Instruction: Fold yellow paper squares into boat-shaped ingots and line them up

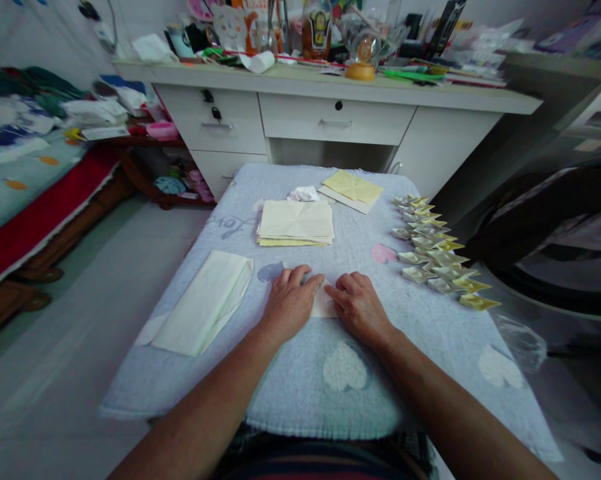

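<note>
A small pale sheet of paper (323,305) lies on the cloth between my two hands, partly covered by them. My left hand (293,297) grips its left side, with thumb and fingertips at the upper edge. Closed fingers of my right hand (359,303) pinch and press the right side. Beyond them sits a stack of cream and yellow paper sheets (295,221). To the left lies a folded pale green-white paper or wrapper (203,303). Rows of small folded paper boats (435,253), silvery with yellow tips, line the right side.
A blue cloth (300,380) with heart prints covers the table. Crumpled white tissue (303,194) and loose creased sheets (353,190) lie at the back. Behind stands a cluttered white desk (335,113). A clear plastic bag (523,343) hangs by the right edge; a bed (35,200) stands left.
</note>
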